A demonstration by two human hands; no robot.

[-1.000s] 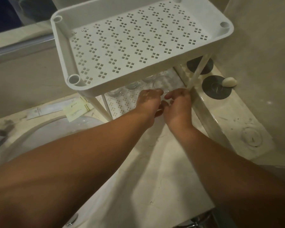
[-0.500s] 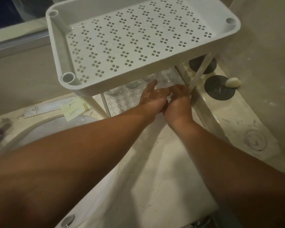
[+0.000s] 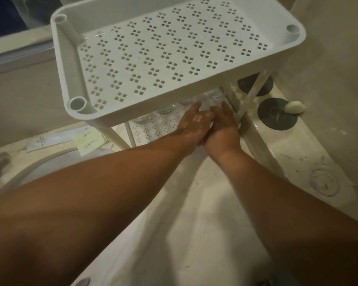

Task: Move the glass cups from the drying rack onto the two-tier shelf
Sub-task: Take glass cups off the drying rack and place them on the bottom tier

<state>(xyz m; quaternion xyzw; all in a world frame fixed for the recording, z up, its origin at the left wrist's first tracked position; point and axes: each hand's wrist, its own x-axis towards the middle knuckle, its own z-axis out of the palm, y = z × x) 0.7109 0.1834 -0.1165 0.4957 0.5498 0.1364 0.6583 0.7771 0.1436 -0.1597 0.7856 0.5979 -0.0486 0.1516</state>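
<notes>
The white perforated two-tier shelf (image 3: 74, 65) stands on a marble counter, and its top tier holds nothing. Several clear glass cups stand in a row on the lower tier (image 3: 153, 131), partly hidden by the top tier; one cup (image 3: 143, 119) is at the left and another cup (image 3: 165, 109) beside it. My left hand (image 3: 194, 124) and my right hand (image 3: 223, 126) reach side by side under the top tier. Their straight fingers lie on either side of the rightmost glass cup (image 3: 212, 100) and touch it. No drying rack is in view.
A white sink basin (image 3: 50, 168) lies at the left, with paper packets (image 3: 91, 141) on its rim. Two dark round coasters (image 3: 277, 114) and a white soap bar (image 3: 295, 107) sit right of the shelf. A wall closes the right side.
Both hands have slid further under the top tier toward the back right cup. Their fingers, curled a second ago, are now stretched out along the glass.
</notes>
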